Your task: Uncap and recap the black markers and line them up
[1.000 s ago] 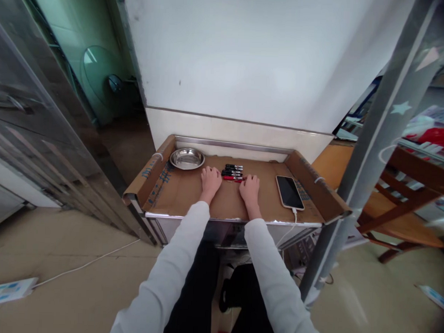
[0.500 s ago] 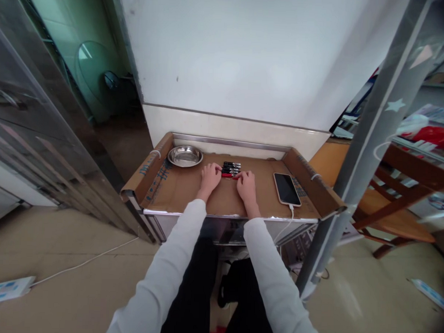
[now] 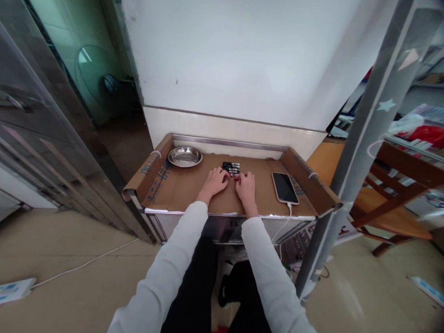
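Note:
A few black markers (image 3: 231, 166) lie in a short stack at the back middle of a cardboard-lined table (image 3: 181, 190). Just in front of them my left hand (image 3: 214, 181) and my right hand (image 3: 245, 185) are close together, fingers curled. Between their fingertips shows a bit of a red marker (image 3: 232, 175), which both hands appear to pinch at its ends. White sleeves cover both forearms.
A steel bowl (image 3: 185, 156) stands at the back left. A phone (image 3: 285, 187) on a white cable lies to the right. Folded cardboard walls edge both sides. A grey metal post (image 3: 357, 156) and a wooden chair (image 3: 398, 216) stand right; a power strip (image 3: 6, 292) lies on the floor.
Both hands have moved inward toward each other. The red marker has come off the front of the stack and now sits between their fingertips.

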